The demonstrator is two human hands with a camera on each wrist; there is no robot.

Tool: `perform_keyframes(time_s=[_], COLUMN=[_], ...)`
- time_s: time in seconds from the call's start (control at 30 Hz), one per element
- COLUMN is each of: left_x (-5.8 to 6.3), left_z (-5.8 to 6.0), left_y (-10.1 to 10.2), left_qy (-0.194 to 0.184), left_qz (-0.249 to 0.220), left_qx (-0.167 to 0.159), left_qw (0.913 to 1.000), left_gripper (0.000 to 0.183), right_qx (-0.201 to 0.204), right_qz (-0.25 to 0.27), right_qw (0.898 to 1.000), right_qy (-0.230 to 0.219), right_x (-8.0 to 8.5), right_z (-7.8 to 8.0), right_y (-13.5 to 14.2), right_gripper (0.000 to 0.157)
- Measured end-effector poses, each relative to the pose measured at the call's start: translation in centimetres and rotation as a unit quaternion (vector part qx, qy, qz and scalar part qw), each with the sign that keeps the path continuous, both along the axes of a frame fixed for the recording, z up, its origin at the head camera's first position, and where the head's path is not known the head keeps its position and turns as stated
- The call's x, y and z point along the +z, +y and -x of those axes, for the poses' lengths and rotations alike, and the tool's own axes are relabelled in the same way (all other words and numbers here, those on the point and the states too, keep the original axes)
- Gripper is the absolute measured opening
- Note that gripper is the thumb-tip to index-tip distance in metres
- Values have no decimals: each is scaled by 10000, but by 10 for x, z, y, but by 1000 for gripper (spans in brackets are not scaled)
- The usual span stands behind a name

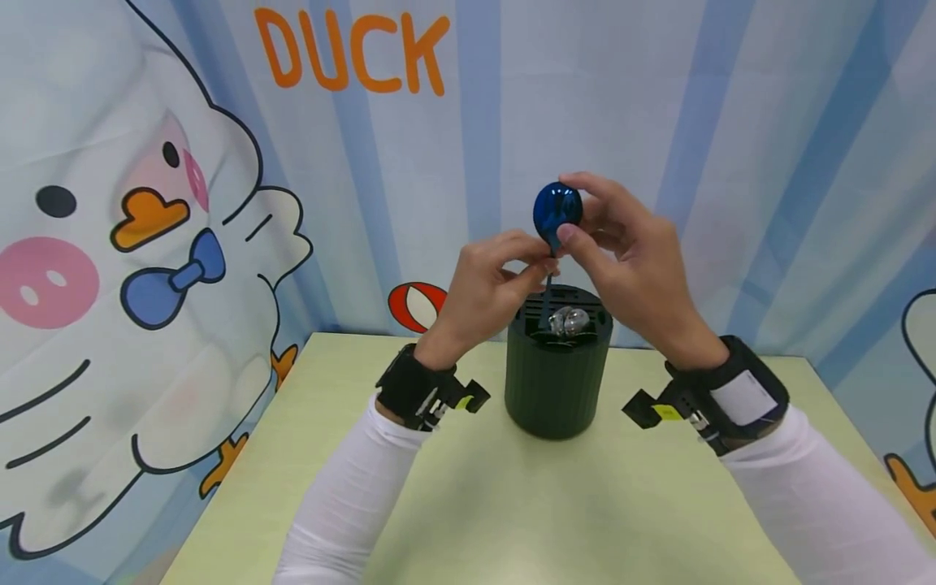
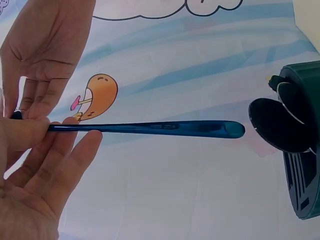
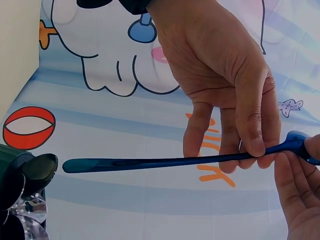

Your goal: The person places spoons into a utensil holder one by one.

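Note:
Above a dark green ribbed utensil holder [image 1: 557, 382], a shiny blue spoon [image 1: 553, 207] hangs bowl up and handle down. My left hand [image 1: 491, 272] pinches its handle [image 2: 190, 128] just below the bowl, between thumb and fingers. Thumb and fingers of my right hand [image 1: 636, 260] grip the round bowl from the right. In the right wrist view the handle tip stands apart from the dark spoon bowl [image 3: 41, 173] at the holder. Clear, shiny spoon bowls [image 1: 569, 322] poke out of the holder's slotted top. Most of the spoon's bowl is hidden in the left wrist view.
The holder stands on a pale yellow-green table [image 1: 468, 487], near its back edge. Behind it hangs a striped blue and white cloth [image 1: 585, 97] with cartoon ducks and orange letters. Black camera straps [image 1: 413, 390] wrap both wrists.

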State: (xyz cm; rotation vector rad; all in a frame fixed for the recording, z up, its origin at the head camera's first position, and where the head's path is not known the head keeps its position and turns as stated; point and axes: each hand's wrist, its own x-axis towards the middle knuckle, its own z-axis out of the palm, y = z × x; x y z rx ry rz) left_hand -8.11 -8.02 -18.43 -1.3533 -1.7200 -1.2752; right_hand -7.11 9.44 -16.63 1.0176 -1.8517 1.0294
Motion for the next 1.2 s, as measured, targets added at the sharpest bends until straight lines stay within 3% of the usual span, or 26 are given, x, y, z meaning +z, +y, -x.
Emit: perform_keyframes(time_s=[0.27,0.47,0.8,1.0,1.2], left_x=[3,-9,-34,-51,-78], left_z=[12,26,43,50,69], left_y=[2,3,6,9,12], left_qy=[33,27,-311,-637,-883], left_qz=[-78,-16,31,108,184], left_qx=[140,289,352,443,459], left_qw=[9999,9996,9989,9969,9949], left_gripper=[11,10,10,9,8], right_qx=[-154,-301,-510,-581,-593], right_qz=[39,-127,-291,-350,-421], right_qw=[9999,9994,9981,9973,9961], right_qy=[69,67,-175,-296,-494], right_x=[7,7,-16,-42,-63], right_z=[6,2,20,47,61], right_y=[-6,-12,-8,3,11], right_gripper=[43,38,39,40,40])
